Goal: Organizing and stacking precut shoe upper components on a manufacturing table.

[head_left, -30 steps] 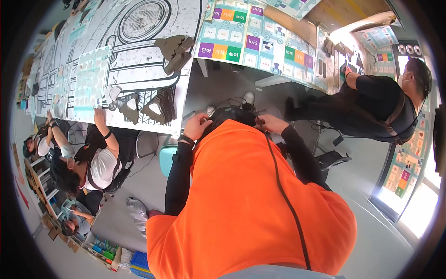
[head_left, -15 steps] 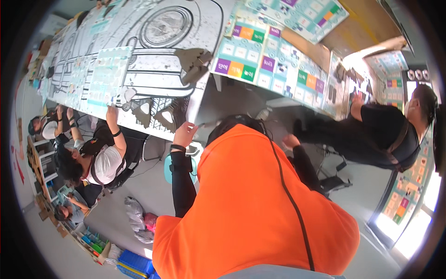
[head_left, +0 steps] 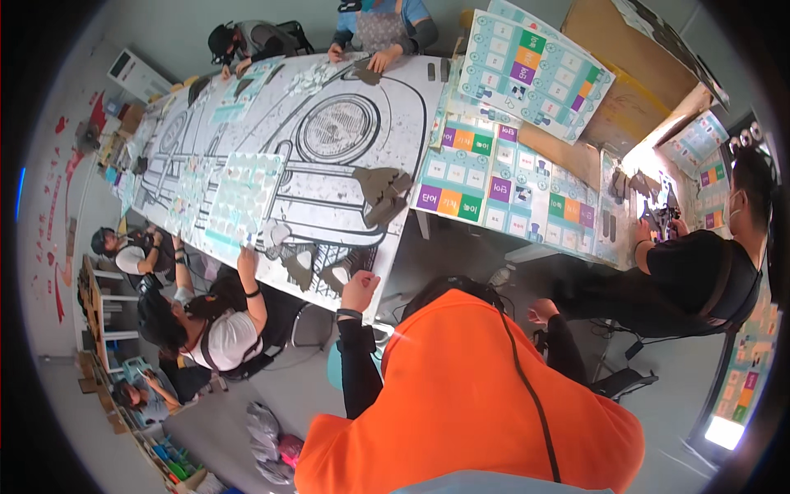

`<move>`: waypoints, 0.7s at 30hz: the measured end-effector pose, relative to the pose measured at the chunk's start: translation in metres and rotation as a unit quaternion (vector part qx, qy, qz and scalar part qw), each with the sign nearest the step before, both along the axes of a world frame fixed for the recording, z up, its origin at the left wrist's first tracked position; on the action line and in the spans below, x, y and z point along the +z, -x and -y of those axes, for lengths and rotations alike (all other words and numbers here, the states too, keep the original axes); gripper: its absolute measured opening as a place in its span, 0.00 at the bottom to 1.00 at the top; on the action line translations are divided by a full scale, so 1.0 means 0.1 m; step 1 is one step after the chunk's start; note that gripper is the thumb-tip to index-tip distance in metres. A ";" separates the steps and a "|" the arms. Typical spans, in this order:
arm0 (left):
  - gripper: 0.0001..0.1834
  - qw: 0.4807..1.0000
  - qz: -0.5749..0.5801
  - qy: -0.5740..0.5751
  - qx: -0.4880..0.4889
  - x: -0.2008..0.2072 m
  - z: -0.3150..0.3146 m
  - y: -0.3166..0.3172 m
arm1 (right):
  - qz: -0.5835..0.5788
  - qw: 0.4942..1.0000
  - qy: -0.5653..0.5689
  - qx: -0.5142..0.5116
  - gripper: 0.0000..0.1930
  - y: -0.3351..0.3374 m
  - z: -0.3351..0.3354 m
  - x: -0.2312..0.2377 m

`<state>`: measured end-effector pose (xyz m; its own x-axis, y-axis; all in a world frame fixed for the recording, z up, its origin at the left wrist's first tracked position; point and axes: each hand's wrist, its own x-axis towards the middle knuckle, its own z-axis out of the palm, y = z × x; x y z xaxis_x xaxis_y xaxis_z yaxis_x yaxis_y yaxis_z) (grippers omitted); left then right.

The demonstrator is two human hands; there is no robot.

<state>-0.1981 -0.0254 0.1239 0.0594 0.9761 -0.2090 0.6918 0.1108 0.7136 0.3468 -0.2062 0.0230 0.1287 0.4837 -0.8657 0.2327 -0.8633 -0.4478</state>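
My left hand [head_left: 360,290] is beside the near corner of a table [head_left: 405,247] topped with a line-drawn car print. Its fingers are curled together, and anything inside them is hidden. Two dark brown cut-out pieces, one of them a torn-looking piece [head_left: 346,270], lie on the table by that hand, and a larger brown piece [head_left: 383,196] rests farther back. On the other side of my orange top, my right hand [head_left: 543,311] hangs low over the floor with its fingers curled in; what they hold, if anything, cannot be made out.
To the right, a second table bears printed card sheets [head_left: 494,177] and a cardboard box [head_left: 613,49]. A person in black [head_left: 699,272] works there. Another person [head_left: 222,325] sits along the left table; others are at its far side. Plastic bags [head_left: 263,440] lie on the floor.
The view has tilted up, so the table's far side and two people there now show. My left hand now overlaps the table's near corner. Both hands stay curled.
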 end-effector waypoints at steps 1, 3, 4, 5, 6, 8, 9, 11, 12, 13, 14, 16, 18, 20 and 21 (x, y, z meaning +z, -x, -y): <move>0.13 1.000 -0.005 -0.009 -0.012 -0.03 -0.03 -0.01 | -0.006 1.000 -0.007 -0.004 0.09 0.07 -0.07 0.01; 0.18 0.999 -0.011 0.036 -0.026 0.21 -0.08 -0.14 | 0.003 0.996 -0.071 -0.049 0.09 0.16 -0.14 -0.05; 0.19 0.998 -0.008 0.050 -0.042 0.21 -0.12 -0.16 | -0.002 0.996 -0.075 -0.047 0.09 0.21 -0.17 -0.09; 0.17 0.998 0.003 0.032 -0.051 0.04 -0.10 -0.12 | -0.134 0.981 -0.116 -0.082 0.07 0.24 -0.18 -0.15; 0.17 0.997 -0.002 0.034 -0.068 0.09 -0.10 -0.17 | -0.262 0.945 -0.152 -0.120 0.06 0.24 -0.16 -0.21; 0.18 0.996 -0.011 0.032 -0.078 0.15 -0.09 -0.18 | -0.054 0.968 -0.240 0.058 0.10 0.62 -0.33 0.14; 0.18 0.995 -0.016 0.034 -0.098 0.20 -0.07 -0.20 | -0.051 0.941 -0.327 0.074 0.14 0.95 -0.44 0.67; 0.18 0.991 0.000 0.066 -0.118 0.29 -0.03 -0.26 | 0.059 0.855 -0.445 0.260 0.27 1.02 -0.59 0.86; 0.18 0.992 0.013 0.062 -0.106 0.25 0.02 -0.20 | 0.053 0.862 -0.428 0.268 0.36 1.18 -0.71 1.22; 0.19 0.985 0.023 0.105 -0.138 0.12 -0.14 -0.29 | 0.095 0.873 -0.412 0.243 0.38 1.20 -0.64 1.32; 0.17 0.985 0.006 0.081 -0.155 0.14 -0.15 -0.31 | 0.126 0.881 -0.402 0.216 0.37 1.23 -0.63 1.37; 0.15 0.982 -0.019 0.064 -0.176 0.43 -0.11 -0.37 | 0.188 0.828 -0.389 0.357 0.33 1.20 -0.67 1.70; 0.15 0.983 0.006 0.063 -0.174 0.59 -0.14 -0.41 | 0.071 0.854 -0.407 0.317 0.23 1.20 -0.73 2.03; 0.15 0.979 0.059 0.083 -0.178 0.65 -0.07 -0.45 | 0.090 0.851 -0.415 0.310 0.18 1.25 -0.70 2.15; 0.15 0.973 0.081 0.102 -0.189 0.76 -0.09 -0.54 | 0.086 0.843 -0.446 0.289 0.16 1.28 -0.72 2.25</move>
